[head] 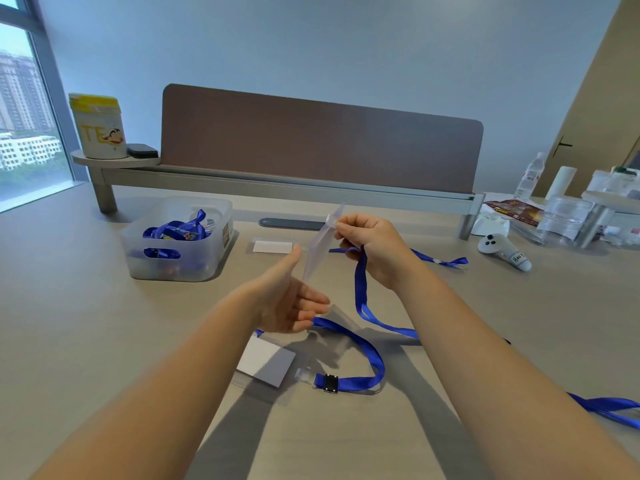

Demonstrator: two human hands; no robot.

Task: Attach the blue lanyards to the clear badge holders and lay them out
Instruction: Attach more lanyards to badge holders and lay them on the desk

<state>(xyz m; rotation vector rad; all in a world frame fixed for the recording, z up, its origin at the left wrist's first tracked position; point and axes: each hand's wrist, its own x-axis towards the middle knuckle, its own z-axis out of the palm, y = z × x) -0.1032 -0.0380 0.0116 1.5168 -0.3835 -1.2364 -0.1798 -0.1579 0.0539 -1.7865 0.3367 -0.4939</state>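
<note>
— What sort of place is this?

— An office, high up. A long pale desk [104, 306] fills the lower frame, with a brown privacy screen [322, 140] standing on a grey rail along its far edge.

— Anything else?

— A grey cable-port cover [291, 223] is set into the desktop at centre. At the left edge, a tall window [24, 116] looks onto apartment towers. In the upper right there is a wooden door [595, 98].

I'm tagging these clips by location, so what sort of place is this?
Most likely an office. The person works at a long desk with a brown divider screen along its back, a big window shows city buildings outside, and a bin of lanyards sits on the desk.
</note>
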